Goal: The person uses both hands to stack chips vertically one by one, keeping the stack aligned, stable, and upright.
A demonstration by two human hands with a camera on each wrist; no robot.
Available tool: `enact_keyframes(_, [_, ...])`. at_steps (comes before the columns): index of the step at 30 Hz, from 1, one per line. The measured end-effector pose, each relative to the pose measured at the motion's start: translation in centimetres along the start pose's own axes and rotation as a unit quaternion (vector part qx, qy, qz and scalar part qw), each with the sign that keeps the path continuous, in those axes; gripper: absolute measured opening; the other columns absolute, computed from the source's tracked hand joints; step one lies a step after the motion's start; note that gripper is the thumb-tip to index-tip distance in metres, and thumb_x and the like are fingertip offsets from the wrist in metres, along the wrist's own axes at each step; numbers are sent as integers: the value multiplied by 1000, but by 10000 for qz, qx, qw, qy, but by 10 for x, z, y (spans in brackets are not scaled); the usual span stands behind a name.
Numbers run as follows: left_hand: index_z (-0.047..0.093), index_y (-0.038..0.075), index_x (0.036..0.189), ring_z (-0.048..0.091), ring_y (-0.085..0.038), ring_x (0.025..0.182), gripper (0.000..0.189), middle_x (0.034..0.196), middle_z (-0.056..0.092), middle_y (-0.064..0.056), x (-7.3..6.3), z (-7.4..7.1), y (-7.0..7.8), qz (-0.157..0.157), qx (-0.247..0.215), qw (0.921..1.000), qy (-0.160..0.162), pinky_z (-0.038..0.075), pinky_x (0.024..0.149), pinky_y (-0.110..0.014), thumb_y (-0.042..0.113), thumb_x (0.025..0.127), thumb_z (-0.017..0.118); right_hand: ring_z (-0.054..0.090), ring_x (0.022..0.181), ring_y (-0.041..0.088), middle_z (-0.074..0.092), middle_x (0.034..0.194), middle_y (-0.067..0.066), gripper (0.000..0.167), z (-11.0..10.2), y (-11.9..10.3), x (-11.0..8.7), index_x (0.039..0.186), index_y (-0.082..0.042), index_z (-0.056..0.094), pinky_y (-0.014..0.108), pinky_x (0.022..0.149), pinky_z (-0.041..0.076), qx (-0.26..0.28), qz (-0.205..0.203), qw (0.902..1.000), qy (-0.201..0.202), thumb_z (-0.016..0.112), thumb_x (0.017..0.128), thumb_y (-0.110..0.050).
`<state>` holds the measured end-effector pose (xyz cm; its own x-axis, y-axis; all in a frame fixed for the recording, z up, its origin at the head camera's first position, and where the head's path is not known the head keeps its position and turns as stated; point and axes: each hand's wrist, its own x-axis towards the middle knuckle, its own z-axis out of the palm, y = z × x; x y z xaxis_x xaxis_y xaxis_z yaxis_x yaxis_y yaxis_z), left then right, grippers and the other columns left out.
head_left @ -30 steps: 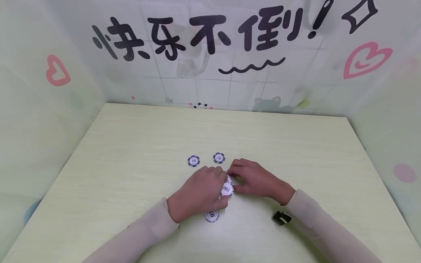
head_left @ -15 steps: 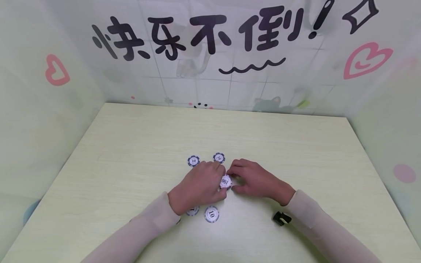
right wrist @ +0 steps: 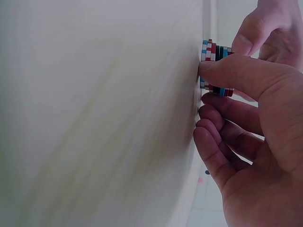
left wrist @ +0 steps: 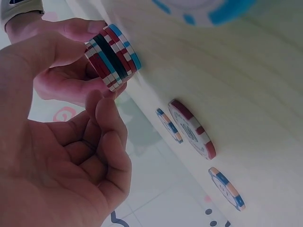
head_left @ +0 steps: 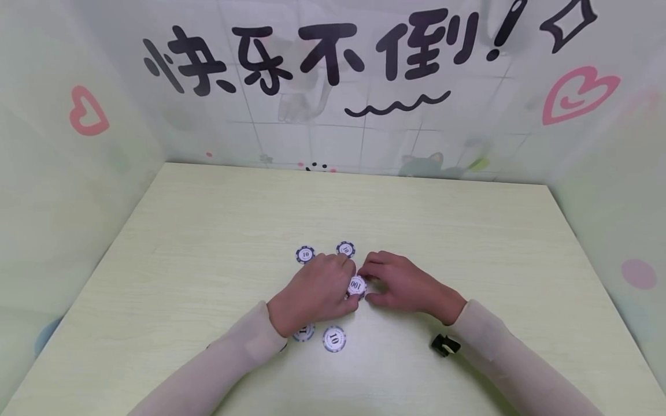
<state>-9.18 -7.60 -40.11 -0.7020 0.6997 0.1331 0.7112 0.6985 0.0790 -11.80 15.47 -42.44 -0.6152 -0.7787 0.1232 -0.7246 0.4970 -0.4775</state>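
In the head view, a stack of poker chips (head_left: 356,285) stands between the two hands, topped by a white chip marked 100. Side on, the stack (left wrist: 113,57) shows red, white, blue and black edges. My left hand (head_left: 314,290) pinches the upper chips between thumb and forefinger, its other fingers curled. My right hand (head_left: 398,282) holds the lower part of the stack from the right, with its thumb (right wrist: 218,70) on the near side and a forefinger opposite. A loose red and white chip (left wrist: 191,128) lies on the table near my left hand, hidden in the head view.
Two dark blue chips marked 10, a left one (head_left: 305,254) and a right one (head_left: 346,249), lie beyond the hands. Nearer, a pale chip (head_left: 334,339) marked 10 lies beside another chip (head_left: 304,332) partly under the left wrist. A small black object (head_left: 445,345) is by the right sleeve.
My left hand has moved slightly forward, bringing the 100 chip from the stack's near side onto its top and uncovering the near chips. The right hand has stayed still.
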Motion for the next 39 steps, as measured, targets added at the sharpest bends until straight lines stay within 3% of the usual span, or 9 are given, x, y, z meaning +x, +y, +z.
enact_keyframes(13, [71,5,99,55,-15,68,34,83,61,-2,-5,1,-1,-8,-111,9999,110,50,66,-32,38,96,79,62,99,17,69,112,2,33,1,-1,1,122,-2,78,35,89,57,-50,-10,10000,4,84,90,-9])
enact_keyframes(17, [73,4,101,57,-17,70,36,84,62,-2,-13,0,2,32,-166,9997,183,51,68,-34,40,96,80,62,99,16,69,111,1,32,1,-1,1,120,-2,78,35,89,57,-46,-26,10000,28,84,90,-9])
enact_keyframes(22, [73,3,106,58,-19,74,39,87,62,-3,-26,0,7,39,-177,9998,36,54,75,-36,39,95,81,61,99,15,68,111,-1,31,1,-1,0,120,-4,78,34,88,56,-11,39,10000,-3,84,90,-10])
enact_keyframes(28, [70,4,103,56,-18,71,37,87,61,-2,-40,4,16,106,-215,9997,56,54,73,-34,38,93,83,61,99,15,68,112,-2,32,1,-2,0,121,-4,78,34,89,56,35,142,9999,-50,84,90,-10])
enact_keyframes(33, [69,7,100,58,-17,72,36,88,63,0,-48,7,24,351,-128,9991,216,52,72,-32,38,91,85,61,100,15,68,113,-2,33,1,-1,-1,121,-4,78,35,90,56,30,177,9998,-30,85,89,-10])
enact_keyframes(36, [69,8,97,55,-16,69,36,86,61,1,-52,5,28,420,69,9990,149,50,69,-30,41,90,85,62,101,15,68,113,-1,33,1,-1,-1,121,-4,78,35,90,56,42,190,9998,-27,86,89,-10])
enact_keyframes(39, [69,9,95,53,-16,68,40,84,58,1,-55,2,32,396,263,9988,-135,47,67,-30,46,90,84,62,101,15,68,113,-1,34,1,-1,-1,121,-4,78,35,91,56,37,192,9998,-35,86,89,-11])
